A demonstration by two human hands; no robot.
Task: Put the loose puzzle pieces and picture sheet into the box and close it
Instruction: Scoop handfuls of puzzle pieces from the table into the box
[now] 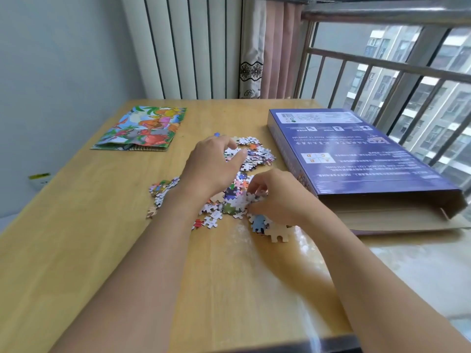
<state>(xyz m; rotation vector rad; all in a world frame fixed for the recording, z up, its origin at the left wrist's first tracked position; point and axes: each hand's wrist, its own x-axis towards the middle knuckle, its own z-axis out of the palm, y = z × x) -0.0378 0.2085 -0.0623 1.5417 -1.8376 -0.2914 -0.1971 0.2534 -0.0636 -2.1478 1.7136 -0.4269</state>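
Loose puzzle pieces (pixel 254 154) lie scattered in the middle of the wooden table (pixel 102 238). My left hand (pixel 211 166) reaches over the far part of the pile, fingers extended and touching pieces. My right hand (pixel 275 197) has its fingers curled round a clump of pieces at the near part of the pile. The colourful dinosaur picture sheet (pixel 142 128) lies flat at the far left. The blue puzzle box (pixel 356 154) lies flat on the right, its near end open with the flap (pixel 407 225) folded out onto the table.
A window with metal railings (pixel 395 72) runs along the right. Curtains (pixel 267 47) and a striped panel stand behind the table. A small white object with a yellow label (pixel 38 179) sits off the table's left edge.
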